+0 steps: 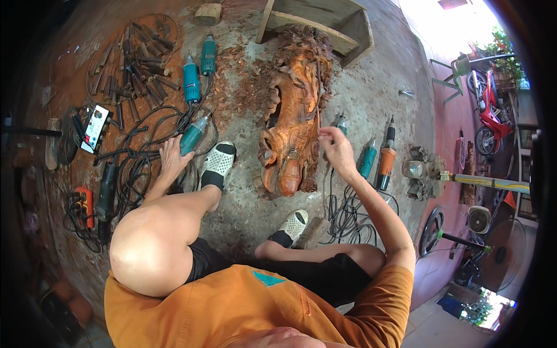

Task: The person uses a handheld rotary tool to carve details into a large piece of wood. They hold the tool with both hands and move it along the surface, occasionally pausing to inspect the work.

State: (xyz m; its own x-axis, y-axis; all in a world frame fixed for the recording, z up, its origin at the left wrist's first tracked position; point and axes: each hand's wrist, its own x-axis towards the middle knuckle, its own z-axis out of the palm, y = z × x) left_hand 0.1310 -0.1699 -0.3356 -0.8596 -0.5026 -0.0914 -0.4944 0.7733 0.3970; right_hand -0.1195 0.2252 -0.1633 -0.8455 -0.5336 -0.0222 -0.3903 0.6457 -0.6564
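Observation:
My left hand point(172, 158) is at the rear end of a teal die grinder point(194, 134) on the floor, its thumb and fingers on either side of the body. In front of me lies a long reddish-brown wood carving point(293, 124) with a rough, knotted far end. Beside the carving's right edge, my right hand point(337, 152) has its fingers curled together in a pinch. A thin line runs along the carving just beyond those fingertips; what they hold is too small to make out. Another teal die grinder point(342, 124) lies right beside that hand, partly hidden.
Two teal grinders point(191, 81) lie farther left, near a heap of chisels point(142, 61). Black cables point(145, 139) tangle by a white control box point(96, 127). An orange-and-black grinder point(387, 159) lies right. A wooden stool point(313, 26) stands beyond the carving; a lamp point(415, 169) is at right.

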